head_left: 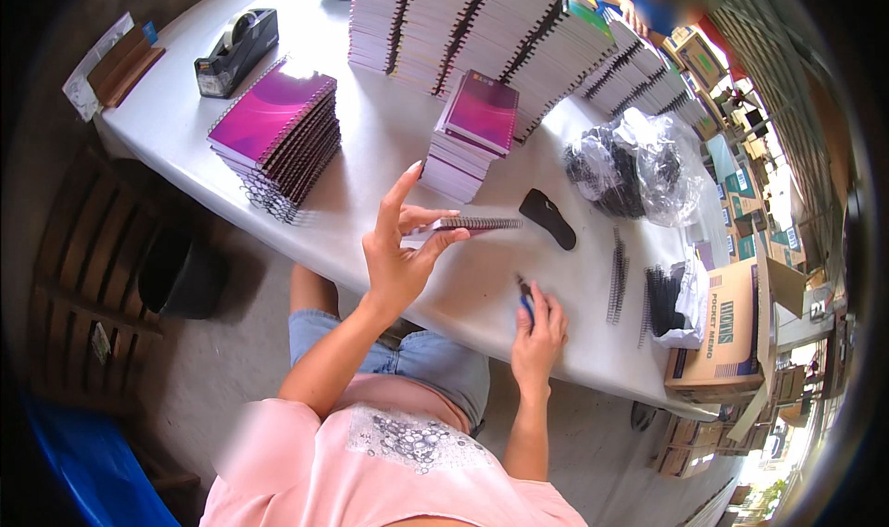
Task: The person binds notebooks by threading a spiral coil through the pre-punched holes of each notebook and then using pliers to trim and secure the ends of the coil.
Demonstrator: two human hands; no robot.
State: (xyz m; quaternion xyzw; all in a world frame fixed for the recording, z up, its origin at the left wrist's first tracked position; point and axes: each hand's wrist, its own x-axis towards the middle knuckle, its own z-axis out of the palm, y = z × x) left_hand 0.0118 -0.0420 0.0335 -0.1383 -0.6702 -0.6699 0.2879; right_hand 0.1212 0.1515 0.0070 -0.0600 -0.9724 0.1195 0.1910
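Note:
My left hand (pixel 405 235) is raised over the table's near edge, its thumb and fingers pinching a spiral notebook (pixel 482 222). The notebook is seen nearly edge-on, its wire coil on the upper side. Lower and to the right, my right hand (pixel 540 331) is closed round small pliers (pixel 525 297) with blue on the handle and dark jaws pointing away from me. The pliers are apart from the notebook. Just beyond, a black curved object (pixel 548 219) lies on the white tabletop (pixel 370 170); its kind is unclear.
Purple spiral notebooks (pixel 273 115) are piled at left, beside a black tape dispenser (pixel 239 50). Another purple-topped stack (pixel 480 110) stands mid-table before tall coil-bound stacks (pixel 444 27). At right are a plastic bag (pixel 639 166), loose black coils (pixel 618 277) and a cardboard box (pixel 722 328). Another person (pixel 639 4) stands far right.

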